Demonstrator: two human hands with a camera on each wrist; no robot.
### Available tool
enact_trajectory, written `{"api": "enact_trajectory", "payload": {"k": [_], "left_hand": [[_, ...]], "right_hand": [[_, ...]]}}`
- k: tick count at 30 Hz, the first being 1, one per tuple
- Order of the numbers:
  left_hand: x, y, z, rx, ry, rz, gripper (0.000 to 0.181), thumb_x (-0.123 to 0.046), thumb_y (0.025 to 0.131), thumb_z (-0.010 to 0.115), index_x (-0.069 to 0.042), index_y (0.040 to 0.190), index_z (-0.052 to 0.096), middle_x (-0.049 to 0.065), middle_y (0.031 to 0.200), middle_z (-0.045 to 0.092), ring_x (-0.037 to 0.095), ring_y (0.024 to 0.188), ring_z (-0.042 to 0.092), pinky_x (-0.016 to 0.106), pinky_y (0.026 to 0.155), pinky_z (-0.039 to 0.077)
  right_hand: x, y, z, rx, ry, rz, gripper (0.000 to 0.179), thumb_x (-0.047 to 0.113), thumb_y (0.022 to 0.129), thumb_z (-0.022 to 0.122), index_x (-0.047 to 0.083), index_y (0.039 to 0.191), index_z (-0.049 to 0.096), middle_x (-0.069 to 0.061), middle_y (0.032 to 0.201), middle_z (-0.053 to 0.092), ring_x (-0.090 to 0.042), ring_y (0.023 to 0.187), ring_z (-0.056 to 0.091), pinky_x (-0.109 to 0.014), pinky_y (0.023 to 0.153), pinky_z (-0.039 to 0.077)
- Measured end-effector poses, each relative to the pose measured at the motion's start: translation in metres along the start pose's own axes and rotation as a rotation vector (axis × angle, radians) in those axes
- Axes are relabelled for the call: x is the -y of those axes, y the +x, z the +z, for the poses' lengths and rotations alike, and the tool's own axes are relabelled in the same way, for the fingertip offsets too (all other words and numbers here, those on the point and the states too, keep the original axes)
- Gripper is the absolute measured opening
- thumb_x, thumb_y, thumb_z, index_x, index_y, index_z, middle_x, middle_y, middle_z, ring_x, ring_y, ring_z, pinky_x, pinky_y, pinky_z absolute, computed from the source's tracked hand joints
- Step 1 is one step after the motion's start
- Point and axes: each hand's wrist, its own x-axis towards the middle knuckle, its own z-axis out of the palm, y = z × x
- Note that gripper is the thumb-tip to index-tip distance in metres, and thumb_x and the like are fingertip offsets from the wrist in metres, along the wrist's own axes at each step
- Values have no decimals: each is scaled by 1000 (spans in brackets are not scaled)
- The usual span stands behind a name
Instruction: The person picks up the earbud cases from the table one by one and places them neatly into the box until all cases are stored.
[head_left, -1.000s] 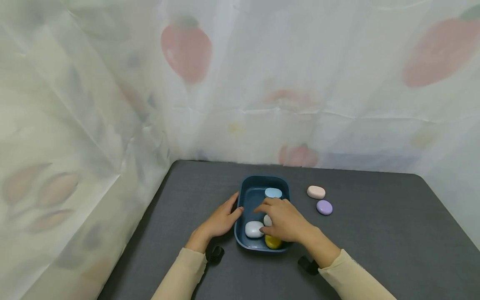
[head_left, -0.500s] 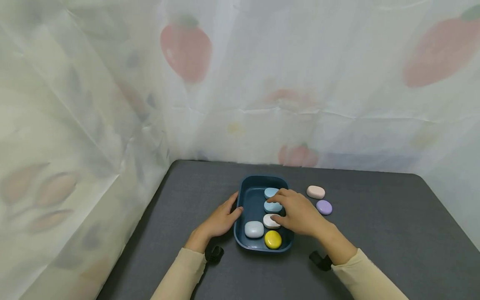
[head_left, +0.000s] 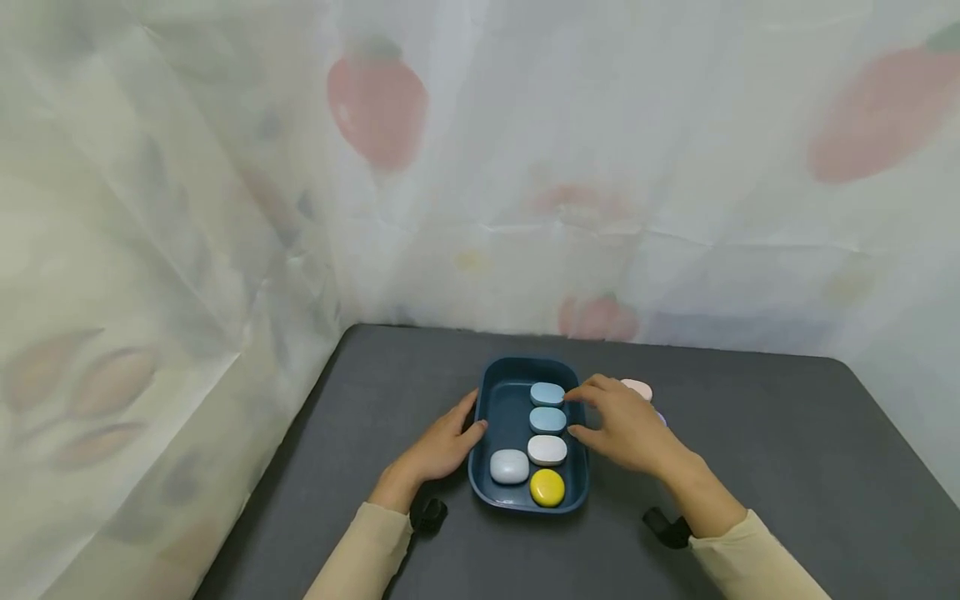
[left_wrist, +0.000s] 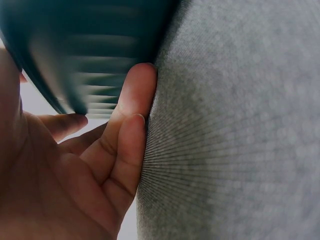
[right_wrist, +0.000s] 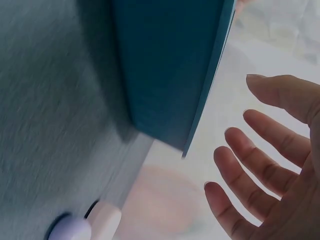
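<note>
A dark blue tray point(head_left: 495, 500) stands on the grey table, with smooth, rounded bars of soap inside. Along its right side run two light blue bars point(head_left: 547, 420), a white bar point(head_left: 547, 451) and a round yellow bar point(head_left: 547, 487). A pale, whitish bar point(head_left: 509, 467) lies at the near left. My left hand point(head_left: 444, 442) holds the tray's left wall, thumb at the rim and fingers point(left_wrist: 137, 92) along the outside. Over the right rim hovers my right hand point(head_left: 626, 423), fingers apart and nothing between them; its spread fingers point(right_wrist: 245, 175) show in the right wrist view.
On the table to the tray's right lie a pink bar point(head_left: 639, 388) and a purple bar point(right_wrist: 71, 229), partly hidden by the right hand in the head view. A printed white curtain point(head_left: 480, 167) hangs behind and to the left of the table.
My right hand has drawn back rightward from over the soaps to the tray's right rim, uncovering the row and now covering part of the pink and purple bars. The left hand stays put.
</note>
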Motion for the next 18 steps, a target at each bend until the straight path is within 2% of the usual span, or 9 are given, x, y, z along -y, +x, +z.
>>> {"api": "enact_trajectory", "payload": {"k": [8, 18], "left_hand": [[0, -2, -1, -5, 1, -7, 65, -38, 110, 48, -24, 167, 20, 3, 171, 27, 28, 158, 26, 57, 127, 25], [-1, 1, 0, -6, 5, 17, 65, -37, 110, 48, -24, 167, 20, 0, 171, 27, 25, 158, 26, 56, 127, 26]], "right_hand": [[-19, -8, -7, -23, -35, 64, 44, 27, 89, 84, 16, 129, 71, -1, 123, 66, -24, 105, 68, -46, 83, 58], [-46, -17, -14, -19, -29, 139, 41, 25, 91, 81, 15, 128, 70, -8, 121, 66, -29, 105, 68, -47, 78, 58]]}}
